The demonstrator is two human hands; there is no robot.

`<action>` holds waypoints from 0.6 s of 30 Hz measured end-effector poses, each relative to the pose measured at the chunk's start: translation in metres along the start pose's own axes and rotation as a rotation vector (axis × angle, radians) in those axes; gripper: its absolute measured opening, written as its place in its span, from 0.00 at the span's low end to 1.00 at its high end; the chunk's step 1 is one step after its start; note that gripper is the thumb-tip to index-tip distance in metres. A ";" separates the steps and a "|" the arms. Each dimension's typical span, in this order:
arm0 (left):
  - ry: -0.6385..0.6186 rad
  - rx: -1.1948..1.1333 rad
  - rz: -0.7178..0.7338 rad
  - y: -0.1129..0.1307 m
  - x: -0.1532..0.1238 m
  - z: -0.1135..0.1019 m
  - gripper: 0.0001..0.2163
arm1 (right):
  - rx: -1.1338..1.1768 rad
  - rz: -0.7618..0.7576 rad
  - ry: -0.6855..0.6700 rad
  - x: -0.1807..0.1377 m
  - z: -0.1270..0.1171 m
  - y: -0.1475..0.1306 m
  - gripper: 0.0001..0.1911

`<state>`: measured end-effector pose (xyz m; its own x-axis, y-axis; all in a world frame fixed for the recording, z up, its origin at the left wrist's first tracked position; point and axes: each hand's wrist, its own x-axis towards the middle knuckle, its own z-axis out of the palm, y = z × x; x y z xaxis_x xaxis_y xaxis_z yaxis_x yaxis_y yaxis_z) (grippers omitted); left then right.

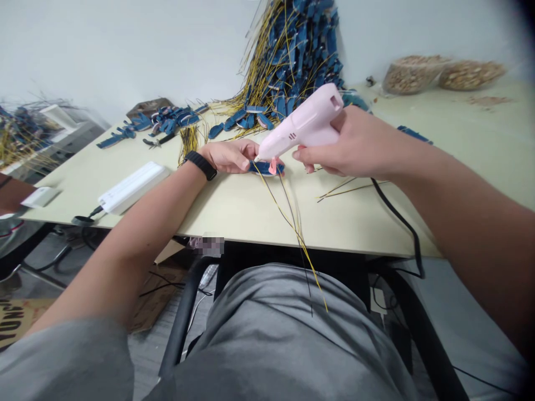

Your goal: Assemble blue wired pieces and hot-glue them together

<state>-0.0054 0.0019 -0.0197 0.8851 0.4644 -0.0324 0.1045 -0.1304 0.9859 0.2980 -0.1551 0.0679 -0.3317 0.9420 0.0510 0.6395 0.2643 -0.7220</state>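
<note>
My right hand [334, 150] is wrapped round the handle of a pale pink glue gun [298, 125], its nozzle angled down to the left. Between the fingers of my left hand [232, 156] is a small blue piece [262, 168] with yellow and black wires [288, 217] trailing from it over the table edge. The nozzle tip sits right at the piece's left end; whether it touches I cannot tell. A small pink part [273, 165] shows between the gun and the piece. The gun's black cord [397, 217] hangs below my right wrist.
A tall heap of wired blue pieces [298, 55] rises at the back of the table [217, 214]. More blue pieces [171, 118] and black-handled pliers [159, 141] lie left. A white power strip [134, 186] rests near my left forearm. Bags of small tan bits [413, 75] stand back right.
</note>
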 end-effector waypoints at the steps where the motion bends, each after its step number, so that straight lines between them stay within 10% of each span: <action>1: -0.016 0.004 0.012 0.000 0.001 0.001 0.40 | -0.007 -0.003 0.000 0.000 0.000 0.001 0.15; 18: -0.095 0.039 -0.032 -0.010 0.002 -0.024 0.42 | 0.020 -0.073 0.007 0.007 0.001 0.011 0.14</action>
<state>-0.0157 0.0253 -0.0260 0.9200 0.3835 -0.0812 0.1494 -0.1516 0.9771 0.3019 -0.1462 0.0599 -0.3723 0.9217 0.1088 0.5997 0.3284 -0.7298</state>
